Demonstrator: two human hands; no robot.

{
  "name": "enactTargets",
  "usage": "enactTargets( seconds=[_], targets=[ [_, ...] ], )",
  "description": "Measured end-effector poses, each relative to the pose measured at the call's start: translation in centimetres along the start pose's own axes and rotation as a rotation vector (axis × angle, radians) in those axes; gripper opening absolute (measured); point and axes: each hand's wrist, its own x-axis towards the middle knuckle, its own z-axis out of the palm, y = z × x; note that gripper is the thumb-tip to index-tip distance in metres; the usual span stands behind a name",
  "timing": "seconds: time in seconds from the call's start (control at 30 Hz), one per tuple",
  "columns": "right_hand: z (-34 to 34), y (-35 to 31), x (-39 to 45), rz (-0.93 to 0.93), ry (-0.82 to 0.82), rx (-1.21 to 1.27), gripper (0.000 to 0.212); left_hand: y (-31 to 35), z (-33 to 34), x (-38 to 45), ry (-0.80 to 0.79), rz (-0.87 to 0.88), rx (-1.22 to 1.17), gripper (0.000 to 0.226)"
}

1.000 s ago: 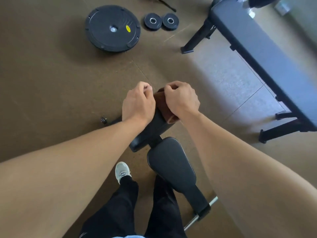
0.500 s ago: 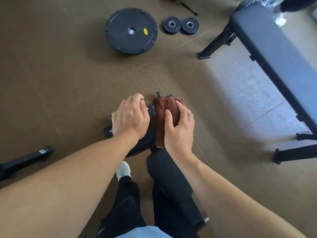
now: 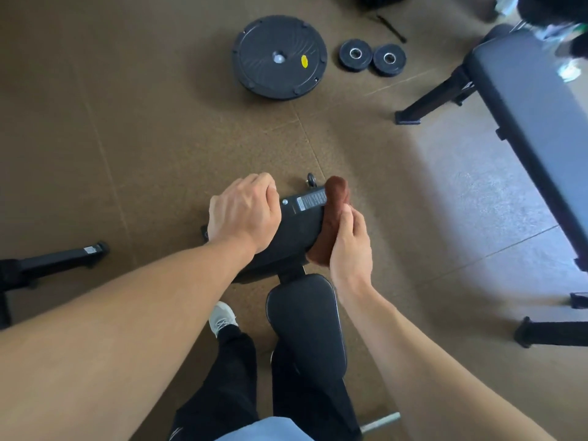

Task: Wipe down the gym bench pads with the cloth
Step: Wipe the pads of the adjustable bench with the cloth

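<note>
Two hands share the work at the centre of the frame. Your left hand (image 3: 243, 214) lies palm-down with fingers curled over the far left edge of the raised back pad (image 3: 294, 232), steadying it. Your right hand (image 3: 350, 240) presses the folded brown cloth (image 3: 334, 205) against the pad's right side edge, thumb and fingers held together along the fabric rather than spread. The cloth's long axis follows that edge, running from lower centre up toward the label plate (image 3: 311, 200), and part of it sticks out past your fingertips. The right hand is the one on the cloth, so the coming stroke likely runs along that edge, toward you or away. The seat pad (image 3: 304, 316), lower centre, sits just below your right wrist, apart from the cloth.
</note>
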Motion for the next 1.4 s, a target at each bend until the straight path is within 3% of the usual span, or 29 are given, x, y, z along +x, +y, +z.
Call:
enactTargets(
  seconds=[0.23,0.37,0.5,0.57,0.73,0.83,1.0,1.13,1.27,1.33,1.4],
  targets=[
    [0.4,0.7,-0.8,-0.394,0.052,-0.346,0.062,-0.2,0.2,-0.1,0.024,-0.002,0.005,0.029],
    [0.4,1.2,0.5,-0.586,0.020,-0.372,0.046,-0.2,0.0,-0.1,0.021,0.023,0.008,0.026],
    [0.2,0.3,1.8,-0.503,-0.003,-0.217,0.021,-0.2,0.0,0.0,0.011,0.019,-0.002,0.027],
    [-0.1,0.0,2.4,-0.440,-0.039,-0.115,0.024,-0.3,-0.1,0.0,0.006,0.017,-0.007,0.026],
    [-0.4,-0.4,4.3,0.132,-0.137,0.167,0.036,-0.3,0.0,0.0,0.033,0.033,-0.025,0.026],
    [-0.2,-0.5,3.4,0.202,-0.106,0.250,0.032,-0.4,0.2,0.0,0.055,0.063,-0.025,0.027],
    [0.5,1.2,0.1,-0.237,0.060,-0.031,0.039,-0.6,0.3,0.1,0.093,0.033,-0.110,0.041],
    [1.5,1.6,-1.2,-0.497,0.226,-0.355,0.043,-2.1,0.4,0.4,0.285,-0.267,-0.615,0.049],
    [3.7,2.5,-2.9,-1.125,0.181,-0.743,0.038,-4.7,1.1,0.3,0.424,-0.517,-1.079,0.048],
    [5.8,3.5,-3.8,-1.340,0.168,-0.860,0.038,-8.2,3.4,-2.6,0.412,-0.559,-1.053,0.041],
    [7.0,3.9,-4.2,-1.435,0.176,-0.906,0.041,-13.6,7.5,-7.8,0.299,-0.548,-0.886,0.031]
  ],
)
